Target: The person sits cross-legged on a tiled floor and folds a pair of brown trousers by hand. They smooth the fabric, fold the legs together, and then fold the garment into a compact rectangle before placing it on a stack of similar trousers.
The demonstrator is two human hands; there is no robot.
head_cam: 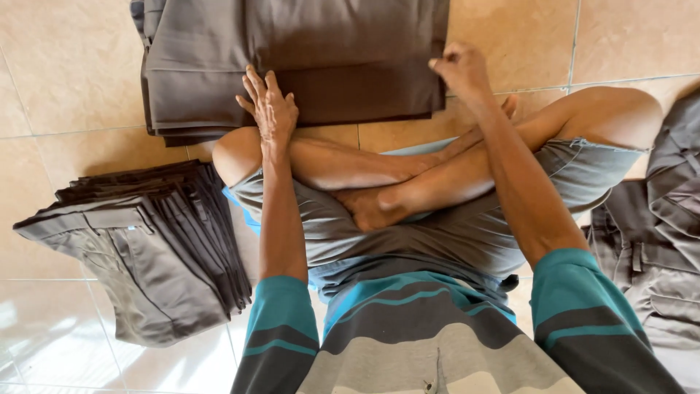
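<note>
**Both hands at the near edge of the folded trousers**

A folded pair of dark brown trousers (306, 66) is seen lying flat on the tiled floor (65, 87), directly in front of the crossed legs of the seated person. Its long axis runs from side to side, across the line of the arms, so that its near edge is met by both hands.

The left hand (271, 109) is laid flat on that near edge, towards the garment's left half, with fingers spread and pressing down; nothing is clasped. The right hand (459, 67) is closed at the garment's near right corner, the fingers curled as if a fold of cloth were pinched, though the cloth inside the fist cannot be made out with certainty.

The two hands are about equally near the garment. To the left of the folded trousers and nearer the body, a stack of folded trousers (146, 241) is piled; to the right, loose grey garments (663, 241) are heaped.
</note>
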